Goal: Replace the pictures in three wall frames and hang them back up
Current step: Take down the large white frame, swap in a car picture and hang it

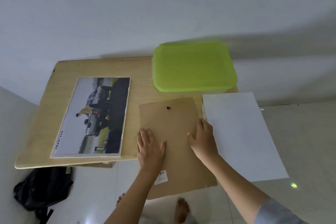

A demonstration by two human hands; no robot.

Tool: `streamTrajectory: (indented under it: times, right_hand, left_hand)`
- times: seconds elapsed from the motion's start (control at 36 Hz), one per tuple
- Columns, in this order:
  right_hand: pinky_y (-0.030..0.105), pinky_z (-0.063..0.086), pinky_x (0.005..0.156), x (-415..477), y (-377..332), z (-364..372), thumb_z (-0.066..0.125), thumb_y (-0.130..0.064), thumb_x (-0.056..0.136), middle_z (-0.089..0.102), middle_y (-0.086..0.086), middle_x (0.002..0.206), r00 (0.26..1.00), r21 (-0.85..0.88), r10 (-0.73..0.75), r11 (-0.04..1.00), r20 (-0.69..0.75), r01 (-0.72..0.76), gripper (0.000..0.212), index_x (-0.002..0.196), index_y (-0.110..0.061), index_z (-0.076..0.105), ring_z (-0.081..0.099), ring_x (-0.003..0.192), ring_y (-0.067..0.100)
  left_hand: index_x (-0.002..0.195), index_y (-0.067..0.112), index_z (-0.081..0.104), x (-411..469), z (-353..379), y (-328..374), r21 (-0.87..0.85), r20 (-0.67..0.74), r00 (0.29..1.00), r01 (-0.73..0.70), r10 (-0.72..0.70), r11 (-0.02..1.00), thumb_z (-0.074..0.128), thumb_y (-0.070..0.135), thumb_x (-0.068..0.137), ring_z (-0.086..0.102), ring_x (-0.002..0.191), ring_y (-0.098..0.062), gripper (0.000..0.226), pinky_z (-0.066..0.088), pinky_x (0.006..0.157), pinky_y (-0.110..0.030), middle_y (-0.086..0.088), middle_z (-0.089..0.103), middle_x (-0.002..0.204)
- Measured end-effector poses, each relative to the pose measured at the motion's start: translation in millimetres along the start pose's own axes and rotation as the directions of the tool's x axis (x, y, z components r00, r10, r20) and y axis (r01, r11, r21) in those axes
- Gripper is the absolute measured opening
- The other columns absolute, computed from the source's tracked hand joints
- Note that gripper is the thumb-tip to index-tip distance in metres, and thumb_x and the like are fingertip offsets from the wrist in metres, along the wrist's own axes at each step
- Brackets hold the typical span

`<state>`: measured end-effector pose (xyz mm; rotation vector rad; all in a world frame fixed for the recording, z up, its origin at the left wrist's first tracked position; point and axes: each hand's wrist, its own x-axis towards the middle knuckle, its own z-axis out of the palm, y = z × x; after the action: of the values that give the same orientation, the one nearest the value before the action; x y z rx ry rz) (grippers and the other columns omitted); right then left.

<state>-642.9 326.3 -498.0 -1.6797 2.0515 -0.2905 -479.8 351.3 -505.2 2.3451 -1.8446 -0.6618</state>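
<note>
On table (141, 85), picture (91, 117) lettered "SMART CAR"

**Kid:** What is under the brown board (174, 142)?

**Friend:** I can't see. The board covers it, and it covers the near right corner of the table (141, 85) too.

**Kid:** What does the little sticker (161, 177) say?

**Friend:** The print is too small to read. The black dot (168, 108) near the board's far edge is too small to tell, too.

**Kid:** And the green lid (194, 65)?

**Friend:** Its far edge is blurry. What sits under it is nearly all hidden.

**Kid:** The black bag (41, 187) on the floor (94, 196)?

**Friend:** Part is under the table, and the bottom edge cuts off its strap. Something white (204, 111) peeks from under the white sheet (240, 132).
</note>
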Motion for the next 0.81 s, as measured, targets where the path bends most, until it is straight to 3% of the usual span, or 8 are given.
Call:
streamTrajectory:
  times: [0.22,0.39,0.56,0.69,0.81]
  right_hand:
    - [0.032,0.027,0.110,1,4,3,0.049,-0.025,0.093,0.028,0.012,0.149,0.999,0.041,-0.028,0.999,-0.023,0.029,0.060,0.142,-0.001,0.025,0.022,0.136,0.026]
    - [0.030,0.030,0.107,2,7,4,0.053,-0.020,0.091,0.034,0.012,0.144,0.999,0.125,-0.039,0.991,-0.037,0.043,0.057,0.140,-0.001,0.031,0.027,0.132,0.026]
    - [0.030,0.029,0.107,4,7,6,0.056,-0.015,0.089,0.036,0.012,0.141,0.999,0.227,0.010,0.974,-0.051,0.002,0.057,0.140,-0.003,0.033,0.029,0.132,0.026]
    - [0.032,0.035,0.103,9,7,2,0.060,-0.009,0.086,0.044,0.015,0.130,0.989,0.396,0.121,0.915,-0.088,-0.077,0.056,0.137,-0.003,0.038,0.040,0.124,0.028]
    - [0.032,0.040,0.100,9,5,0,0.062,-0.010,0.085,0.051,0.015,0.124,0.975,0.520,0.175,0.850,-0.137,-0.080,0.052,0.135,-0.007,0.044,0.048,0.116,0.025]
  left_hand:
    - [0.144,0.006,0.015,5,-5,12,-0.136,-0.012,0.994,0.110,-0.113,0.985,0.047,0.044,0.092,0.011,0.139,-0.030,0.073,0.027,0.110,-0.041,-0.012,0.010,0.153]
    - [0.128,0.004,0.038,11,-10,7,-0.288,-0.042,0.983,0.161,-0.180,0.944,0.068,0.040,0.079,0.023,0.128,-0.030,0.067,0.028,0.105,-0.039,-0.012,0.025,0.144]
    - [0.122,0.012,0.041,17,-15,4,-0.443,-0.001,0.974,0.203,-0.227,0.873,0.077,0.033,0.071,0.027,0.125,-0.029,0.065,0.032,0.099,-0.041,-0.007,0.028,0.137]
    - [0.138,0.013,0.035,23,-20,-2,-0.579,0.031,0.960,0.245,-0.279,0.778,0.077,0.026,0.073,0.032,0.126,-0.028,0.079,0.032,0.102,-0.040,-0.008,0.032,0.136]
    - [0.141,0.015,0.036,24,-22,-11,-0.690,-0.024,0.962,0.181,-0.273,0.701,0.079,0.025,0.071,0.046,0.113,-0.022,0.082,0.042,0.098,-0.037,-0.008,0.043,0.129]
